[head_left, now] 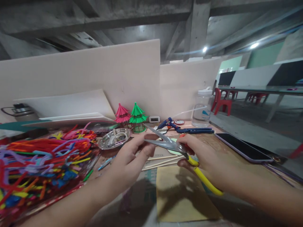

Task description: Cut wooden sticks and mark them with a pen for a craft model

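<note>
My right hand (201, 154) is wrapped round the yellow handles of a pair of scissors (169, 144). The metal blades are spread apart and point left. At the blade tips, my left hand (134, 154) is closed with thumb and fingers pinched together. Whatever it holds, if anything, is too small or hidden to make out. Beneath the hands, a yellowish-brown sheet (182, 198) lies on the table, partly in their shadow. Several thin wooden sticks (163, 161) rest just beyond the sheet, below the scissors.
Colourful pipe cleaners (47, 160) heap up at left, beside a metal dish (115, 138). Behind are a pink pagoda model (122, 113), a green one (137, 116), a small digital clock (154, 119) and a blue glue gun (168, 123). At right are a water jug (201, 110) and a phone (242, 147).
</note>
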`<state>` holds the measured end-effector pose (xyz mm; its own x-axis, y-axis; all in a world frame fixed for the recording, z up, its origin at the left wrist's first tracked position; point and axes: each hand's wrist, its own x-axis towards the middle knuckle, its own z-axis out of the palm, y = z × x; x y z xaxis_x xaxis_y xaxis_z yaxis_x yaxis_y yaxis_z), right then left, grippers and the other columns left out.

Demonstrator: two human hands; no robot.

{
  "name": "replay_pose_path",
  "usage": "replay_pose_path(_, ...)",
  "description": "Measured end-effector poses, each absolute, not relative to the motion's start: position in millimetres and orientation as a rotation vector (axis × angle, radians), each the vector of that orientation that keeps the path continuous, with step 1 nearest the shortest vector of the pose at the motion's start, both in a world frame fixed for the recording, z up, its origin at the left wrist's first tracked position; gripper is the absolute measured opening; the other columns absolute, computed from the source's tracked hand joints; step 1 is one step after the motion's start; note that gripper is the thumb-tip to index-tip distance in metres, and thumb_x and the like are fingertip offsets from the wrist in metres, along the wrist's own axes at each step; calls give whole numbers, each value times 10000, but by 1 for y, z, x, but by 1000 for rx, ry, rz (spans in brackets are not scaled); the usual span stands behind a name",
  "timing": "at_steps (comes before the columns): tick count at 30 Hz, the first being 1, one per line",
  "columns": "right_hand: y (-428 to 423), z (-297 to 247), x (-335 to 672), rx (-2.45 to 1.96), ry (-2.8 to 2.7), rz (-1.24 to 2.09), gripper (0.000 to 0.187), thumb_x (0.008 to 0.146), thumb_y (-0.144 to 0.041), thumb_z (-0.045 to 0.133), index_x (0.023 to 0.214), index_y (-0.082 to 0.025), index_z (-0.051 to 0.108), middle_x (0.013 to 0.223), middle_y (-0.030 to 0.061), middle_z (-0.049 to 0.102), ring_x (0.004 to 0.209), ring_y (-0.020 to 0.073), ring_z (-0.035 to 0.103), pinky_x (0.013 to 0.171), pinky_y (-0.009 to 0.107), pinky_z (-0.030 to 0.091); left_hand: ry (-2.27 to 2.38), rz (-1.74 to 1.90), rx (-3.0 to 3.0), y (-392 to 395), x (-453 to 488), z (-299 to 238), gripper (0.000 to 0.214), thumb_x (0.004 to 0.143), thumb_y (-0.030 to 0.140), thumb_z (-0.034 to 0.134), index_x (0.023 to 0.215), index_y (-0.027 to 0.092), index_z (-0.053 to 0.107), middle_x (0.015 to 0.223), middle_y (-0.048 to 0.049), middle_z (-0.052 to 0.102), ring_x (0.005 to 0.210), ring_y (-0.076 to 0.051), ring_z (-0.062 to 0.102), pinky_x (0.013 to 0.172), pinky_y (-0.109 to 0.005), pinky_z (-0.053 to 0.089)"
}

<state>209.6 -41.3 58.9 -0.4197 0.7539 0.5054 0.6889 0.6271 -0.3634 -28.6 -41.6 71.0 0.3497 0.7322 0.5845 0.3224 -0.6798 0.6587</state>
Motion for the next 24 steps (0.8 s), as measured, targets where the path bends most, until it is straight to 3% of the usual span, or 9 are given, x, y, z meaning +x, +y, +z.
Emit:
replay_pose_path(6, -36, 48, 214, -1137, -2258, 162, 240, 863, -274, 695, 1069, -231, 580, 882, 16, 585, 714, 180, 533, 638, 286, 437, 906, 1353, 2175, -41, -24, 75, 148, 933, 209, 587, 805, 205, 663, 846, -10, 643, 774, -132, 578, 698, -236, 465)
replay_pose_path(12, -40, 56, 212, -1189, -2250, 189, 249, 833, -279, 736, 1038, -226, 605, 848, 2, 588, 690, 170, 530, 620, 272, 410, 885, 1373, 2166, -44, -22, 77, 106, 920, 185, 597, 854, 201, 678, 796, 11, 644, 689, -105, 573, 607, -198, 457)
replay_pose_path(24, -36, 44, 214, -1082, -2255, 299, 313, 899, -482, 660, 1045, -209, 618, 894, 43, 604, 738, 192, 522, 632, 298, 403, 991, 1323, 2196, -51, -19, 75, 191, 951, 219, 576, 773, 192, 639, 797, 7, 664, 762, -131, 610, 660, -237, 457)
